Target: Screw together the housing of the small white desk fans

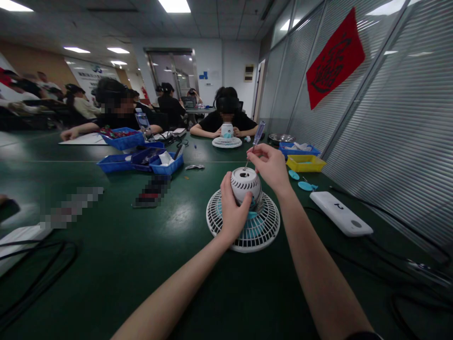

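Observation:
A small white fan (243,185) rests grille-down on the green table, its round motor housing pointing up and pale blue blades showing through the grille. My left hand (233,208) is wrapped round the near left side of the housing, thumb on the front. Between the fingers of my right hand (271,165) is a screwdriver (259,132) with a clear purplish handle. It stands nearly upright, slightly tilted, its shaft reaching down to the opening in the top of the housing. Whether the tip touches a screw is too small to tell.
Blue bins (170,163) with parts stand left of centre. To the right are a yellow bin (306,163), light blue pieces (306,186), a white power bank (339,213) and black cables. Across the table a person handles another fan (227,141); another person sits left.

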A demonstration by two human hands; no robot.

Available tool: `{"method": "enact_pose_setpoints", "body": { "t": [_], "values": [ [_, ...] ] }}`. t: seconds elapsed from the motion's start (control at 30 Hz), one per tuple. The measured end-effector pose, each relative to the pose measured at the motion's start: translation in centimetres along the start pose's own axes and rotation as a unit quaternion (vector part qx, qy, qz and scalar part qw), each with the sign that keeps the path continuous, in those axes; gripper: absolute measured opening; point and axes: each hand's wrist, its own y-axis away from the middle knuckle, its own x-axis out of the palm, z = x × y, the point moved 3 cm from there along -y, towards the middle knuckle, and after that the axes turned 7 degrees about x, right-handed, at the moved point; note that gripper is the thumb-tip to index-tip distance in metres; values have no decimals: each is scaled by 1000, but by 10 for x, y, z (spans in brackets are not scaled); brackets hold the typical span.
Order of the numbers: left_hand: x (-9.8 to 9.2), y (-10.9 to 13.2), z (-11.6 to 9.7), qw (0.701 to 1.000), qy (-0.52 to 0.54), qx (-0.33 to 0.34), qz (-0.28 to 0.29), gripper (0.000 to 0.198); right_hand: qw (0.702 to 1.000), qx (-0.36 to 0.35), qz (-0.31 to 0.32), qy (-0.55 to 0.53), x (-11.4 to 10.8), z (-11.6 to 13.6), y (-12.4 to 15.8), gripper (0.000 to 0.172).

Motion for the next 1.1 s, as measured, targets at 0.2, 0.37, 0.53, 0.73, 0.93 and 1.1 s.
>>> {"method": "enact_pose_setpoints", "body": {
  "t": [0.2,0.37,0.53,0.73,0.93,1.1],
  "values": [
    [0,0,0,1000,5,2,-2,61,999,17,9,-29,1,0,1,12],
    [0,0,0,1000,8,5,-4,61,999,24,3,-49,2,-1,1,16],
    [-1,0,2,1000,5,0,-1,63,996,42,8,-76,3,-2,0,19],
    [-1,0,1,1000,4,5,-4,61,995,46,17,-87,3,-2,0,12],
    [0,0,1,1000,5,4,-5,61,996,45,28,-78,4,-3,-1,11],
    [0,0,1,1000,4,3,-7,61,995,49,39,-78,4,-3,-1,14]
  ]
}}
